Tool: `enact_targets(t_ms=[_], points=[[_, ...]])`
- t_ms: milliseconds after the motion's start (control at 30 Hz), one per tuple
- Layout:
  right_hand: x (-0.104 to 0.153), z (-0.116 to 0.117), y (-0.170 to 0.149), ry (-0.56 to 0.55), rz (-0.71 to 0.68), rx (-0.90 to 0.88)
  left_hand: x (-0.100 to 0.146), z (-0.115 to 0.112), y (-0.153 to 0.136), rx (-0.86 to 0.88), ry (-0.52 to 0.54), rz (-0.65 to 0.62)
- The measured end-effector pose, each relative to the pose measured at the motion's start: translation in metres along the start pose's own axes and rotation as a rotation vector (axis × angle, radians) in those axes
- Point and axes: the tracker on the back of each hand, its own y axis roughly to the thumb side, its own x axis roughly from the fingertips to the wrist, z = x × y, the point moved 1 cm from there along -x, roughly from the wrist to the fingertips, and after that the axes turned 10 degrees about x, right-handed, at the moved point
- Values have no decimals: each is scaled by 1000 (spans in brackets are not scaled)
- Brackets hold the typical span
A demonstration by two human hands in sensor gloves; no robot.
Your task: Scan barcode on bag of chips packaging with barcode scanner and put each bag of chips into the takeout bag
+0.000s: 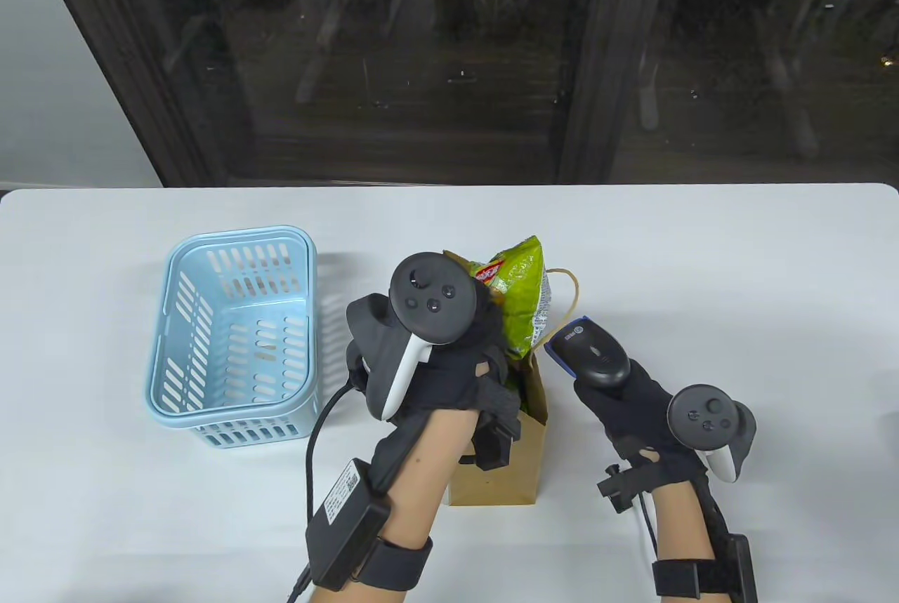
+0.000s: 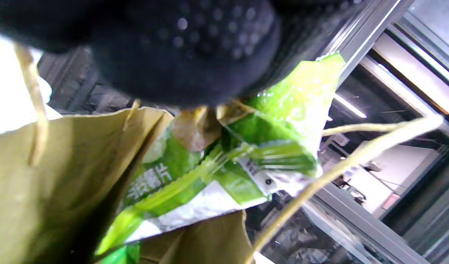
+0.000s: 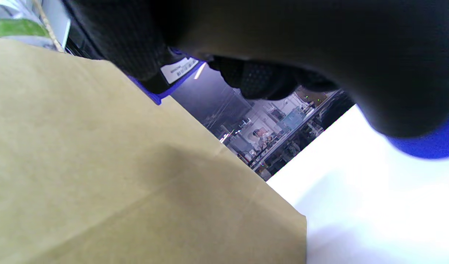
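Fingers of the left hand (image 1: 449,357) grip the green bag of chips (image 1: 520,294), half sunk into the takeout bag (image 1: 502,469); the right hand (image 1: 625,406) holds the barcode scanner (image 1: 588,350) beside it. With the blue basket (image 1: 232,329) bare, this looks like the last bag

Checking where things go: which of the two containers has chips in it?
The brown paper takeout bag, with the green bag of chips sticking out; the blue basket holds none.

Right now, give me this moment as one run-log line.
left hand: lowering green chip bag into paper takeout bag | right hand: holds barcode scanner beside bag | blue basket: no chips visible
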Motion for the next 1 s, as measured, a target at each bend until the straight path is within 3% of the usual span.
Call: enact_targets(t_ms=[233, 300, 467, 567, 733, 833, 1000], points=[[0, 2, -1, 13, 5, 33, -4, -6, -6, -47, -49, 62], [0, 2, -1, 17, 4, 39, -6, -12, -8, -70, -120, 108], [0, 3, 0, 21, -3, 44, -10, -22, -11, -111, -170, 165], [0, 3, 0, 19, -7, 54, -8, -20, -9, -102, -133, 146], [0, 2, 1, 14, -12, 59, 4, 8, -3, 172, -134, -40], [-1, 3, 1, 11, -10, 56, 19, 37, -3, 455, -86, -267], [0, 3, 0, 11, -7, 75, 34, 62, -30, 606, 0, -516]])
